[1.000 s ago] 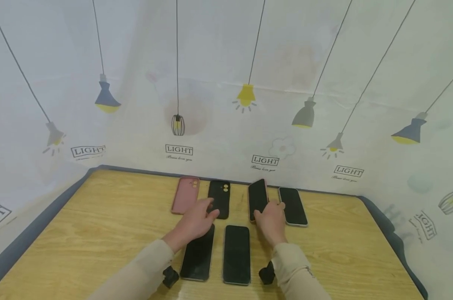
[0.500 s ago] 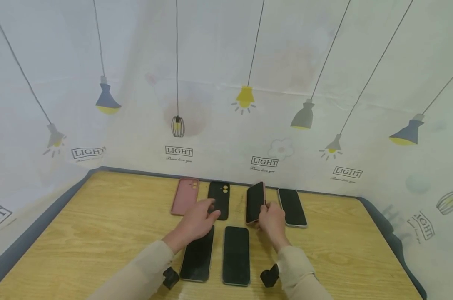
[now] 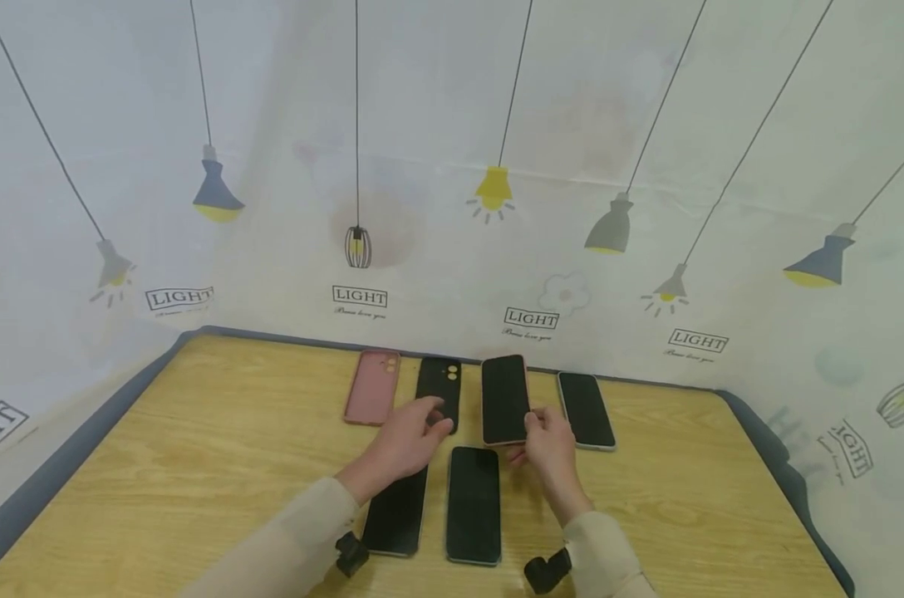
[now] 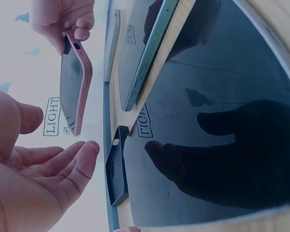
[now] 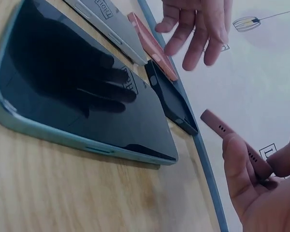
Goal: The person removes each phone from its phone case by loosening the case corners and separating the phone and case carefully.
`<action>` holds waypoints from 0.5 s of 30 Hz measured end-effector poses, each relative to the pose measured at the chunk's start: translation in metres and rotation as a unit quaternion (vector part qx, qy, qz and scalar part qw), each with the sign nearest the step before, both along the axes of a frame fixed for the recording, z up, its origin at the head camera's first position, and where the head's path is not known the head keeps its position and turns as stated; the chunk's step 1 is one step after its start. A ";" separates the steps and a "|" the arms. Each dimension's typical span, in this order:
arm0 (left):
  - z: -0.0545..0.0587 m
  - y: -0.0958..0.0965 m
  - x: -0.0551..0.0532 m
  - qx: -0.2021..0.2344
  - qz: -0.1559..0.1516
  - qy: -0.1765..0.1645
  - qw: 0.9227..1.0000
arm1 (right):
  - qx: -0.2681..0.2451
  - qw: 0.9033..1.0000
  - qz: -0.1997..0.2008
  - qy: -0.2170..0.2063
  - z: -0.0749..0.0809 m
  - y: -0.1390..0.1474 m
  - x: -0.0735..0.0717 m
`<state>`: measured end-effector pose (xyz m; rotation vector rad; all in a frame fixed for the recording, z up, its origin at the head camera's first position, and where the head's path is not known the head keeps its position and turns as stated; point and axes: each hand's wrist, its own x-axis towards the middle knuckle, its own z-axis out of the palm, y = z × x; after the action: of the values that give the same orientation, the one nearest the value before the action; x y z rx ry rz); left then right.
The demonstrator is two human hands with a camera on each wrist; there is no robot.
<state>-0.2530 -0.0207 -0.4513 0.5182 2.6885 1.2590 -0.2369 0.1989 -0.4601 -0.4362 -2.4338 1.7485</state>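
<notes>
My right hand (image 3: 555, 448) pinches a smartphone in a pink case (image 3: 505, 399) by its lower right corner, thumb on the screen edge and fingers beneath. Held off the table, the phone has its dark screen facing me. In the right wrist view its pink edge (image 5: 232, 135) shows between thumb and fingers. My left hand (image 3: 403, 436) hovers with loosely bent fingers and holds nothing; the left wrist view shows its bare palm (image 4: 24, 188). Below it lie a black phone case (image 3: 440, 382) and a dark-screened phone (image 3: 395, 519), both partly hidden by the hand in the head view.
A pink phone case (image 3: 372, 389) lies at the back left of the wooden table (image 3: 198, 465). A white-edged phone (image 3: 587, 411) rests at the back right. Front centre holds a green-edged phone (image 3: 474, 507). A printed curtain (image 3: 437, 124) stands behind the table.
The pink-cased phone has been picked up from the table by the right hand, tilted, then turned screen toward me and shifted slightly left. The left hand has moved slightly right.
</notes>
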 end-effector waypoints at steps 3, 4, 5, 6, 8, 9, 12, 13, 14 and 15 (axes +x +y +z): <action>0.000 0.003 0.001 0.003 -0.007 -0.001 1.000 | -0.031 0.999 0.010 0.006 0.001 -0.002 0.004; -0.001 0.005 0.002 0.005 -0.009 -0.002 1.000 | -0.041 0.999 0.014 0.008 0.001 -0.003 0.006; 0.000 0.006 0.002 0.007 -0.010 -0.004 1.000 | -0.050 0.999 0.018 0.008 0.001 -0.003 0.007; -0.001 0.007 0.003 0.007 -0.010 -0.005 1.000 | -0.059 0.998 0.023 0.009 0.001 -0.004 0.009; -0.001 0.010 0.004 0.008 -0.006 -0.007 1.000 | -0.079 0.996 0.035 0.013 0.001 -0.005 0.012; -0.001 0.012 0.004 0.011 -0.005 -0.008 1.000 | -0.091 0.995 0.042 0.014 0.001 -0.006 0.013; -0.003 0.015 0.006 0.017 0.003 -0.011 1.000 | -0.124 0.990 0.061 0.021 0.000 -0.009 0.018; -0.003 0.016 0.006 0.019 0.006 -0.012 1.000 | -0.134 0.988 0.068 0.022 0.000 -0.010 0.019; -0.003 0.016 0.007 0.024 0.008 -0.014 1.000 | -0.141 0.987 0.074 0.022 0.000 -0.011 0.021; -0.004 0.016 0.008 0.028 0.009 -0.017 0.999 | -0.148 0.985 0.080 0.023 0.001 -0.012 0.023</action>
<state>-0.2453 -0.0044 -0.4551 0.4749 2.6427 1.3398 -0.2144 0.1870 -0.4593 -0.2262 -2.2382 2.1738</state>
